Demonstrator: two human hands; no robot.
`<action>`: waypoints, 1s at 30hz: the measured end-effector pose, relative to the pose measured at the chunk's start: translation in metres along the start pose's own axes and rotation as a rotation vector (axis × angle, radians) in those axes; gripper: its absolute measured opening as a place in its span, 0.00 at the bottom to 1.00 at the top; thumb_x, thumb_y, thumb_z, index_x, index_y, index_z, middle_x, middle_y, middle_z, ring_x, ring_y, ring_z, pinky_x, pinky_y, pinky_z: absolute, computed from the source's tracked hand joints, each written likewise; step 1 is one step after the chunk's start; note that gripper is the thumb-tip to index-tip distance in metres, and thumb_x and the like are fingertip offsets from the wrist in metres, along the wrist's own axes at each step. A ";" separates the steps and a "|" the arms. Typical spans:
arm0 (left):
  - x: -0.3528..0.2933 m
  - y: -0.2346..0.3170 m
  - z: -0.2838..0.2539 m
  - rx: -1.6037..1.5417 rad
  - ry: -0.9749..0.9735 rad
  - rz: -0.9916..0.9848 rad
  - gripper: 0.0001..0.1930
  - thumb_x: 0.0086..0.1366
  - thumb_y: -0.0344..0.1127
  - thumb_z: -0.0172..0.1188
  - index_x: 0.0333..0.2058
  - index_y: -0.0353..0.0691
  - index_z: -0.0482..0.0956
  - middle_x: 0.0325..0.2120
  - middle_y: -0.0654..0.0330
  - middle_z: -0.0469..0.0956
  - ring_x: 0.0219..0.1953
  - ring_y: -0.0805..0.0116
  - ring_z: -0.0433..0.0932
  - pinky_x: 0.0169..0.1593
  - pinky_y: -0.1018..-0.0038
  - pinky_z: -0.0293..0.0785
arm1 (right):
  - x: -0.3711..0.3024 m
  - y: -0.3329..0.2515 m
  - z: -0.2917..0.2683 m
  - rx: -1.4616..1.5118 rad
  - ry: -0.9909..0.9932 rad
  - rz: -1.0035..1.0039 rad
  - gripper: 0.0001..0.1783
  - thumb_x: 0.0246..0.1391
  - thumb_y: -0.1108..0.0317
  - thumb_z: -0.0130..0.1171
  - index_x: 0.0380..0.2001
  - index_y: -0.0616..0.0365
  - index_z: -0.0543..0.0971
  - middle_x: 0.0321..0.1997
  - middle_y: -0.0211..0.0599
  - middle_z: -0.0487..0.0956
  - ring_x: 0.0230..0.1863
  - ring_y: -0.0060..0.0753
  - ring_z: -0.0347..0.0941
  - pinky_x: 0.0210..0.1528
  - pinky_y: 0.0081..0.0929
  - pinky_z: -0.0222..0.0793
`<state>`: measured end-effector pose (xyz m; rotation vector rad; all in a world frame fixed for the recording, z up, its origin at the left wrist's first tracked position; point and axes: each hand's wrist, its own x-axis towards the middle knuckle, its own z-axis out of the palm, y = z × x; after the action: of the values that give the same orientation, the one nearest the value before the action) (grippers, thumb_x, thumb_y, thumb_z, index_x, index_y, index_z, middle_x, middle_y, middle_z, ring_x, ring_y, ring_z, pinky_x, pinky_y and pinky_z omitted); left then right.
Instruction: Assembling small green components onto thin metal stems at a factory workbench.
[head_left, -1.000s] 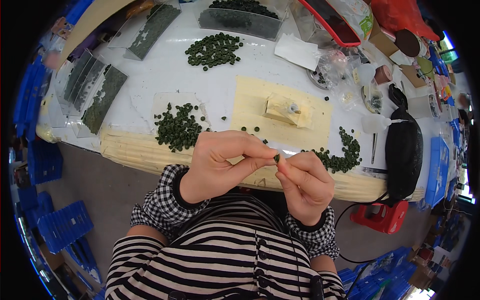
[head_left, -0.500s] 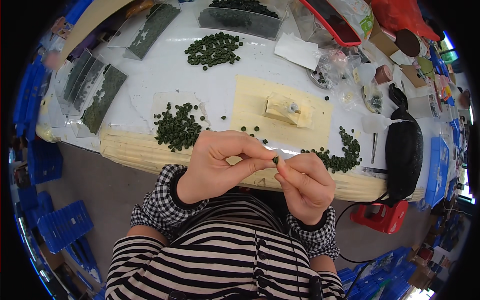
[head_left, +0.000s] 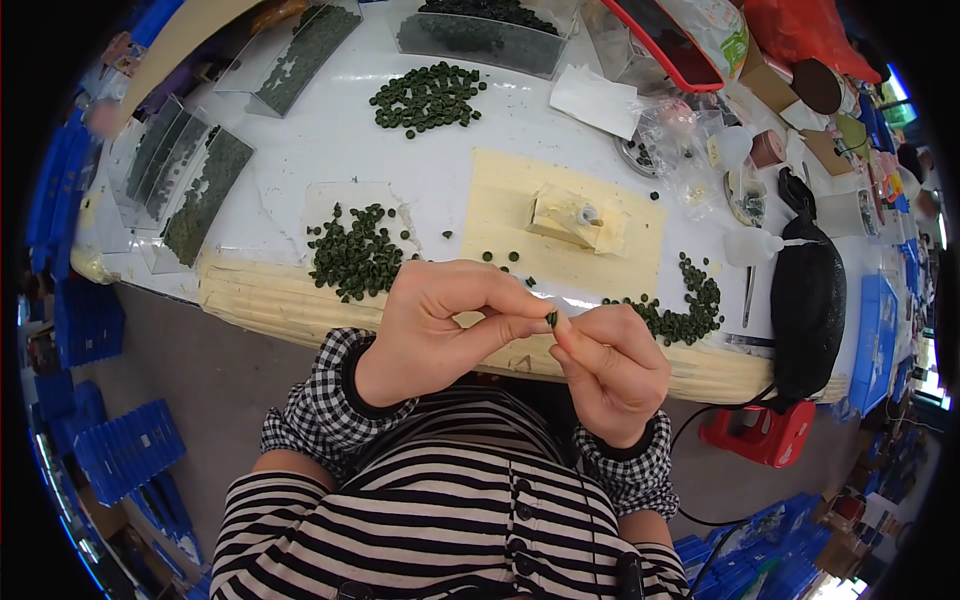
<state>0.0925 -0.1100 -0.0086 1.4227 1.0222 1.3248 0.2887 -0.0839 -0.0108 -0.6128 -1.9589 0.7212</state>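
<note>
I observe the left hand (head_left: 430, 325) and right hand (head_left: 610, 365) raised together in front of the bench (head_left: 300, 150) edge. A small dark green disc (head_left: 552, 319) sits between the two hands, the left fingers (head_left: 505, 325) pinched against it from one side and the right fingers (head_left: 572, 340) closed on it from the other. Which hand bears the hold I cannot tell. Just beyond the left fingers lies a pile of green discs (head_left: 355, 255) on clear film. Beyond the right fingers a second curved heap (head_left: 685, 305) rests near a cream mat (head_left: 500, 200). A black pouch (head_left: 808, 300) lies well apart, right of the right fingers.
</note>
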 end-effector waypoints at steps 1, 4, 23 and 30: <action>0.000 0.000 0.000 0.007 -0.004 0.004 0.08 0.57 0.21 0.65 0.36 0.34 0.85 0.28 0.57 0.83 0.27 0.76 0.79 0.32 0.81 0.74 | 0.001 0.000 0.000 -0.003 0.005 -0.009 0.19 0.42 0.82 0.67 0.42 0.61 0.83 0.31 0.35 0.78 0.30 0.32 0.73 0.32 0.26 0.68; 0.001 0.002 -0.002 0.033 -0.024 0.003 0.07 0.57 0.20 0.64 0.36 0.33 0.85 0.29 0.55 0.83 0.29 0.73 0.80 0.34 0.80 0.75 | 0.003 0.000 0.000 -0.010 0.014 -0.027 0.20 0.40 0.82 0.69 0.42 0.62 0.83 0.31 0.35 0.79 0.29 0.31 0.75 0.30 0.25 0.68; -0.002 -0.029 0.004 -0.963 0.018 -0.403 0.07 0.68 0.29 0.57 0.43 0.36 0.78 0.37 0.53 0.82 0.37 0.70 0.81 0.42 0.80 0.79 | 0.043 0.031 -0.004 -0.505 0.180 0.115 0.09 0.46 0.76 0.67 0.33 0.61 0.81 0.32 0.37 0.74 0.34 0.36 0.70 0.34 0.29 0.67; -0.004 -0.035 0.003 -1.068 -0.049 -0.349 0.09 0.69 0.27 0.55 0.46 0.34 0.78 0.43 0.49 0.80 0.45 0.64 0.81 0.49 0.75 0.80 | 0.043 0.010 -0.005 -0.433 0.351 0.057 0.08 0.47 0.77 0.66 0.34 0.61 0.82 0.32 0.36 0.74 0.33 0.32 0.71 0.34 0.26 0.66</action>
<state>0.0953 -0.1053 -0.0439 0.4356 0.3538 1.2457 0.2750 -0.0468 0.0100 -0.9869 -1.7760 0.1959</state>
